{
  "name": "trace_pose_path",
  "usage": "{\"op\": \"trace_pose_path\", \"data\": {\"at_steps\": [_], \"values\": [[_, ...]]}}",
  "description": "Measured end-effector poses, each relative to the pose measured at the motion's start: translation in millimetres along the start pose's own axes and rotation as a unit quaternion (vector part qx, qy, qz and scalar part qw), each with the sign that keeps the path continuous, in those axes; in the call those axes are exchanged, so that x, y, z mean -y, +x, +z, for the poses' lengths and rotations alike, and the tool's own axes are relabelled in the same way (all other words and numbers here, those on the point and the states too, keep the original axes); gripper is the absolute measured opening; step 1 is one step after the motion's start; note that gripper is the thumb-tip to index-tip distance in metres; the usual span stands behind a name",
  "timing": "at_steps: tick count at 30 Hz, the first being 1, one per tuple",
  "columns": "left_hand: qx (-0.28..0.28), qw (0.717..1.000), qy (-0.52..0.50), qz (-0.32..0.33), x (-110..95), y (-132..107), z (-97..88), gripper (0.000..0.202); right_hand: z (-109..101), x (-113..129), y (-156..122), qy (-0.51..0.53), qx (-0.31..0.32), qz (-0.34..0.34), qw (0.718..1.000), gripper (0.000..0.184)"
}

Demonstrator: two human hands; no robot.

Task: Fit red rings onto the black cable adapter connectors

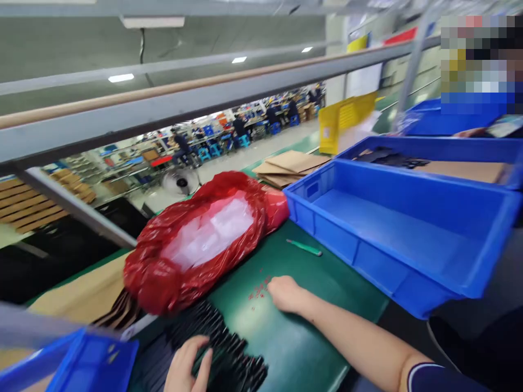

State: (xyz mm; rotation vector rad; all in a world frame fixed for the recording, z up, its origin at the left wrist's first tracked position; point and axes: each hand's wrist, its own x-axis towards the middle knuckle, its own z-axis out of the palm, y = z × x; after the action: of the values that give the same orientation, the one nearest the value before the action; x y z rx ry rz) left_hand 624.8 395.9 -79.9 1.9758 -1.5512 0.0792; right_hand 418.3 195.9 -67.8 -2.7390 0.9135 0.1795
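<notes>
My left hand hovers at or just above a pile of black, narrow parts lying in rows; its thumb and forefinger are apart with nothing visible between them. Beside several tiny red rings on the green mat, my right hand is closed, its fingertips down at the mat. Whatever those fingertips hold, if anything, is hidden. A green pen-like tool lies beyond the right hand. Behind the rings rests a red plastic bag with its mouth open, showing white, translucent contents.
A large blue bin stands to the right, with another blue bin behind it holding black pieces and cardboard. Cardboard sheets lie at the back. A blue box occupies the near left. A metal rail crosses overhead. Someone sits at far right.
</notes>
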Motion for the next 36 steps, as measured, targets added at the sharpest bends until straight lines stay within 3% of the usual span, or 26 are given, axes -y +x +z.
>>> {"op": "trace_pose_path", "data": {"at_steps": [4, 8, 13, 18, 24, 30, 36], "values": [[0.017, 0.997, 0.031, -0.068, -26, 0, -30.6, 0.02, 11, -2, -1, 0.0, -0.001, -0.011, 1.0, 0.026], [0.036, 0.993, 0.044, -0.107, -28, 6, -39.5, 0.016, 16, -8, 4, 0.009, -0.022, -0.019, 1.0, 0.022], [0.142, 0.98, 0.085, -0.113, -21, 8, -26.1, 0.017, 23, -13, 10, 0.136, -0.138, -0.008, 0.981, 0.009], [0.242, 0.949, 0.18, -0.094, -23, 8, -8.0, 0.03, 32, -14, 13, 0.245, -0.197, -0.026, 0.949, 0.014], [0.254, 0.949, 0.167, -0.078, -27, 10, -4.1, 0.032, 32, -14, 15, 0.28, -0.229, -0.04, 0.932, 0.016], [0.278, 0.937, 0.205, -0.051, -21, 13, 0.1, 0.016, 32, -14, 17, 0.269, -0.224, -0.036, 0.936, 0.017], [0.262, 0.951, 0.161, -0.027, -15, 12, 3.9, 0.012, 32, -12, 16, 0.31, -0.242, -0.02, 0.919, 0.018]]}}
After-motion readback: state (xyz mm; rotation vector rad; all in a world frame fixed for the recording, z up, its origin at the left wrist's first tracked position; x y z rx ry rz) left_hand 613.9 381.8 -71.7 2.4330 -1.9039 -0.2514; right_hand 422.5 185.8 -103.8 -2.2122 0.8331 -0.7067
